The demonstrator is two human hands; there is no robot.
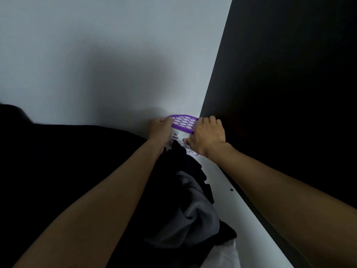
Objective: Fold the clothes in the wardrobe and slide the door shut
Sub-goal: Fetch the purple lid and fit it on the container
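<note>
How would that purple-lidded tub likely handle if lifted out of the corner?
The tub looks like rigid plastic, so it should keep its shape between the left hand and right hand. Its vented lid suggests contents might spill if tipped. Weight cannot be told.
</note>
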